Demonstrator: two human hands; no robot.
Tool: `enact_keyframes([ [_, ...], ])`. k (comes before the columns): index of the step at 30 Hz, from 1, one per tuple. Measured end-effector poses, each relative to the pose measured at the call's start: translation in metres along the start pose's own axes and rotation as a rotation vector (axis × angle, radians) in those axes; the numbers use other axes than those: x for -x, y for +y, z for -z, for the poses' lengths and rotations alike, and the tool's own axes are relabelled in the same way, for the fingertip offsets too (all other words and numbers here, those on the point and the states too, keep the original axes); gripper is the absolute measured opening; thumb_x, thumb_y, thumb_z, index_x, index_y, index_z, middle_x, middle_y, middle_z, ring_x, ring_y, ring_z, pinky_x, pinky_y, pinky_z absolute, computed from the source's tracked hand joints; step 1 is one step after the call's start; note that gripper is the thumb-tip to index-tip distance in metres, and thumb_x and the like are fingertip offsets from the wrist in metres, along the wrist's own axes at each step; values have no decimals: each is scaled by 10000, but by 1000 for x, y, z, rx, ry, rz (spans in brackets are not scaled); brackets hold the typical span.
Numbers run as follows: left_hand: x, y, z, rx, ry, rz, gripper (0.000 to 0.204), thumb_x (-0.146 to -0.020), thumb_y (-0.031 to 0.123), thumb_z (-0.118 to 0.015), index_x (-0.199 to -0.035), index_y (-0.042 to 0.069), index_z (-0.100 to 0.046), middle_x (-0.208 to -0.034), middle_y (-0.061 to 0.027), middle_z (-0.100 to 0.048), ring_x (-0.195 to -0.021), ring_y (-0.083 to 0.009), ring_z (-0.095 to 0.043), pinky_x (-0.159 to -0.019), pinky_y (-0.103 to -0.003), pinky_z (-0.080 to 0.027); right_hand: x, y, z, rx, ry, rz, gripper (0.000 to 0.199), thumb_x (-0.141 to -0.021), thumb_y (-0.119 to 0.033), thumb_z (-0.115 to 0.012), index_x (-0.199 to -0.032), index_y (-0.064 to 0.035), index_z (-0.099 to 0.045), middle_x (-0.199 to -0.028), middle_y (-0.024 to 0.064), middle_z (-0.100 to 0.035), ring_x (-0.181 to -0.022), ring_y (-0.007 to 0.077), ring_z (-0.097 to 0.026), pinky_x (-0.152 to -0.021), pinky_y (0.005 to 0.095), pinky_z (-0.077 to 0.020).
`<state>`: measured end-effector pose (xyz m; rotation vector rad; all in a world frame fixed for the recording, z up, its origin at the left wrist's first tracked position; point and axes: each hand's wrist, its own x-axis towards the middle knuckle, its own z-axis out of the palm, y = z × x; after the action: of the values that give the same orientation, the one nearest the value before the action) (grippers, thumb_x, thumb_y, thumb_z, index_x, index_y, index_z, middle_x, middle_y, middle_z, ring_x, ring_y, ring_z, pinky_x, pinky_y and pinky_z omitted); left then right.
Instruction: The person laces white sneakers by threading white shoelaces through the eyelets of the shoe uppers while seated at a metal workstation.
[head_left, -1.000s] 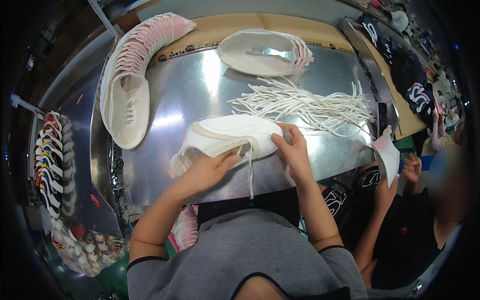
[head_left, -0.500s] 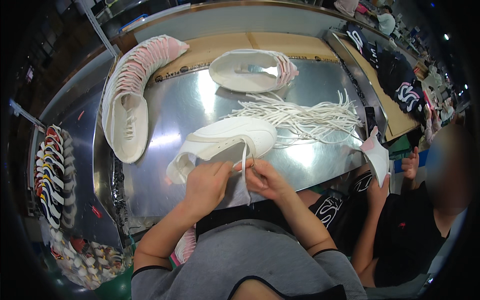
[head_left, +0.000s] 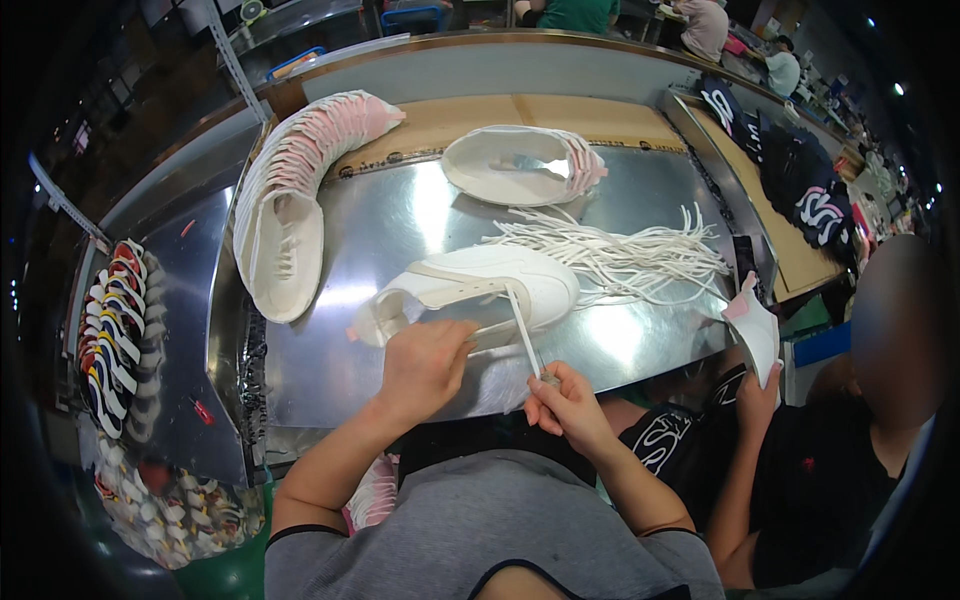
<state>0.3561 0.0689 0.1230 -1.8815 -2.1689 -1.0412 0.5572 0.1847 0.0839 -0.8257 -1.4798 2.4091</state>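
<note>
A white shoe upper (head_left: 540, 278) lies on its side on the metal tabletop, toe to the right, its opening toward me. My left hand (head_left: 425, 370) grips the near edge of that opening with bent fingers. A flat white shoelace (head_left: 522, 328) runs from an eyelet near the toe, drawn straight toward me. My right hand (head_left: 568, 405) pinches its other end, next to a small greyish bit I cannot make out. Beyond the upper lies a loose bundle of white shoelaces (head_left: 640, 258).
A long curved stack of nested white-and-pink uppers (head_left: 295, 165) stands at the left; a shorter stack (head_left: 480, 178) is at the back. Cardboard (head_left: 560, 118) lines the far edge. On the right, a co-worker's hand (head_left: 757, 395) holds a white-and-pink piece (head_left: 752, 325).
My right hand has moved away from the upper, toward me and rightward, stretching the shoelace taut. My left hand stays at the opening. The view has shifted slightly.
</note>
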Motion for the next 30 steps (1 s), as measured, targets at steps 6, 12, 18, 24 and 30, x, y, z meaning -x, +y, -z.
enact_keyframes([
  [6, -8, 1, 2, 45, 88, 34, 175, -814, 53, -700, -985, 43, -664, -816, -125, -669, -705, -313, -647, -625, -391, -495, 18, -7, 3, 359, -117, -13, 216, -982, -221, -619, -900, -24, -588, -665, 27, -616, -480, 51, -458, -467, 221, -346],
  [12, -30, 4, 48, 87, 62, 169, 208, -848, 59, -711, -1043, 4, -667, -890, -150, -697, -795, -294, -687, -707, -330, -529, 63, 33, 40, 939, -16, 228, 160, -878, -204, -715, -900, -47, -690, -736, 46, -633, -624, 159, -594, -579, 300, -451],
  [18, -20, 9, 28, 170, -116, 138, 197, -854, 71, -699, -1034, 1, -657, -877, -160, -683, -796, -307, -676, -713, -349, -521, 81, 32, 48, 836, -104, 166, 202, -862, -191, -747, -998, -42, -726, -942, 57, -635, -740, 151, -599, -665, 287, -475],
  [24, 23, -29, -19, 27, -452, 339, 212, -890, 184, -668, -1060, 57, -655, -883, -172, -674, -787, -380, -646, -699, -423, -501, -6, 11, 14, 443, 187, 426, 180, -866, -80, -734, -1025, 4, -720, -869, 58, -704, -759, 80, -608, -676, 235, -472],
  [30, 6, -14, -10, 20, -437, 172, 292, -898, 148, -646, -1168, 41, -609, -1043, -166, -660, -961, -363, -632, -783, -453, -498, -67, -18, 5, 516, 110, 546, 236, -864, -141, -710, -1060, -17, -665, -928, 157, -687, -833, 338, -661, -739, 335, -507],
])
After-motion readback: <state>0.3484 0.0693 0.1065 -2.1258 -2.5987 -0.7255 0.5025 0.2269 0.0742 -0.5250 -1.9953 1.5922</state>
